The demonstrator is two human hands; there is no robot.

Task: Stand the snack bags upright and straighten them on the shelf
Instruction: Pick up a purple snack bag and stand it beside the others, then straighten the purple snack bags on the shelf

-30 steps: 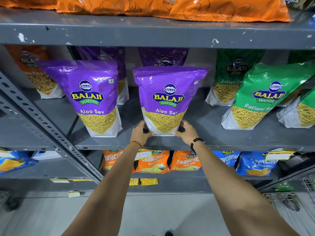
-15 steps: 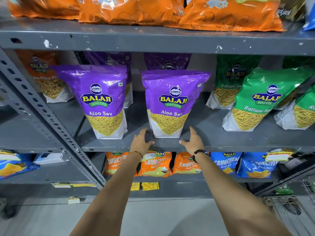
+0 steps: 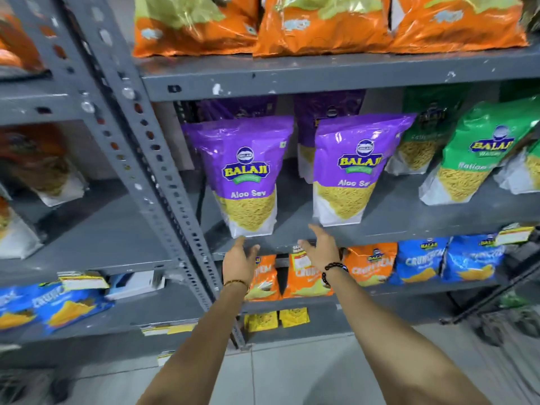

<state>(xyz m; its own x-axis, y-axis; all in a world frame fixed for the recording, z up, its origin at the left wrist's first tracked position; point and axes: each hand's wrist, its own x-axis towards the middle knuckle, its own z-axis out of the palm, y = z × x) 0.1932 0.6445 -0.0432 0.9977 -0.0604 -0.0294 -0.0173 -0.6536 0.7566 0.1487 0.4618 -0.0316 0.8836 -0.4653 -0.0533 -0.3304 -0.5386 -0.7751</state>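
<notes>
Two purple Aloo Sev bags stand upright at the front of the grey middle shelf point(image 3: 409, 220): the left purple bag point(image 3: 244, 173) and the right purple bag point(image 3: 355, 168). More purple bags stand behind them, partly hidden. My left hand point(image 3: 239, 260) hovers open just below the left bag's bottom edge, touching nothing. My right hand point(image 3: 323, 249) is open between the two bags, below the shelf's front edge. A green Ratlami Sev bag point(image 3: 473, 153) at the right leans to the left.
A perforated grey upright post point(image 3: 146, 159) stands left of the purple bags. Orange bags point(image 3: 321, 24) lie on the shelf above. Orange and blue Crunchex bags point(image 3: 420, 261) fill the shelf below. Another shelf bay with an orange bag point(image 3: 38, 162) is at the left.
Both hands let go of the right purple bag and moved left toward the left purple bag. The view swung left and closer.
</notes>
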